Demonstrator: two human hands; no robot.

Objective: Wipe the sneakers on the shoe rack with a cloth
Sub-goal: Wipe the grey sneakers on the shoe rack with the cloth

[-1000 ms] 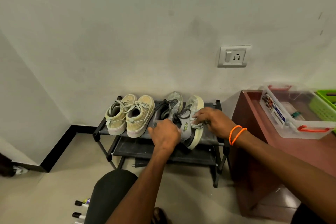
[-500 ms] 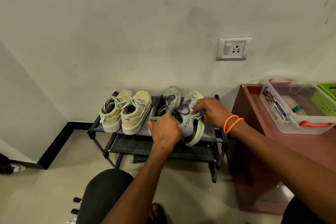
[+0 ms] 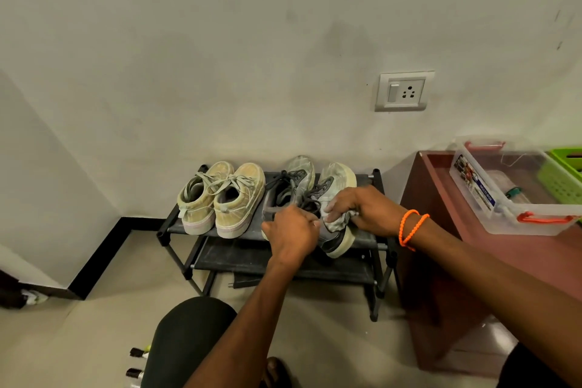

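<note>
A low black shoe rack (image 3: 371, 181) stands against the wall. On its top shelf sit a pair of yellowish sneakers (image 3: 220, 197) on the left and a pair of grey sneakers on the right. The right grey sneaker (image 3: 338, 179) is tipped onto its side. My left hand (image 3: 291, 231) grips that sneaker at its heel end. My right hand (image 3: 362, 208) holds a small pale cloth (image 3: 338, 220) bunched against the sneaker's side. The other grey sneaker (image 3: 297, 172) stands just behind my left hand, partly hidden.
A reddish-brown cabinet (image 3: 441, 198) stands right of the rack, carrying a clear plastic box (image 3: 491, 195) with orange handles and a green basket (image 3: 563, 173). A wall socket (image 3: 404, 91) is above. My dark-clad knee (image 3: 189, 337) is in front, markers (image 3: 137, 362) lie on the floor.
My right hand with the cloth has slid from the sneaker's upper part down toward its heel side. My left hand keeps hold of the sneaker.
</note>
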